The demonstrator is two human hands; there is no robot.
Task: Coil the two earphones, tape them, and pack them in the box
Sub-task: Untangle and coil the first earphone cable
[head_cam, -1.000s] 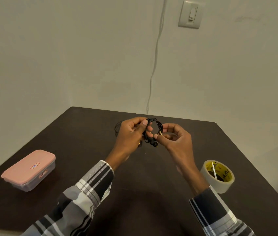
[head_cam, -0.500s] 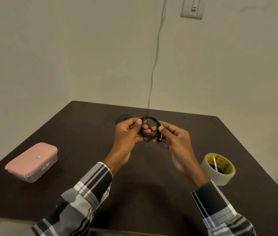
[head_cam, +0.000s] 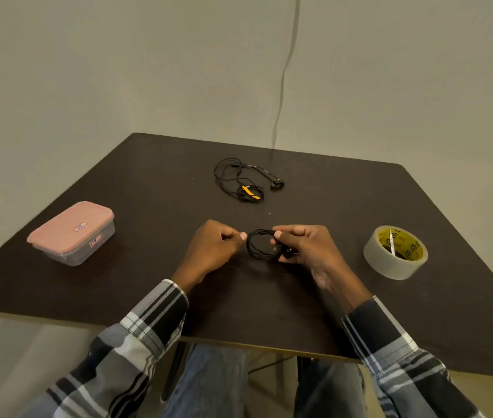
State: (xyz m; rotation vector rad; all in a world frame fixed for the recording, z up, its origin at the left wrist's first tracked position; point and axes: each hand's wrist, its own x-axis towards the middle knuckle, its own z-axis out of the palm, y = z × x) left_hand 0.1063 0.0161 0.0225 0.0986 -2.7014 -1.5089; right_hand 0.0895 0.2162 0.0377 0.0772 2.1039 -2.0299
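The person sits at a dark bench (head_cam: 148,182) pushed into the corner of the room, both plaid sleeves reaching over its near edge. The right hand (head_cam: 305,251) has its grip curled round a coiled black earphone (head_cam: 261,244), thumb on top of the loop and fingers beneath it, holding the coil just above the bench top. The left hand (head_cam: 213,247) is close beside it, fingers curled in, thumb and forefinger tips pressed together right at the coil's left edge; whether they pinch a strand of the cable I cannot tell.

The second earphone (head_cam: 243,181) lies loose and uncoiled farther back on the bench, its black cable sprawled in open loops with a yellow-orange bit near the middle.

To the left stands the box (head_cam: 71,233), a clear container with its pink lid on; nothing can be made out inside through the wall. To the right, well apart from the hands, the roll of tape (head_cam: 396,251) lies tilted on the bench, yellow core showing.
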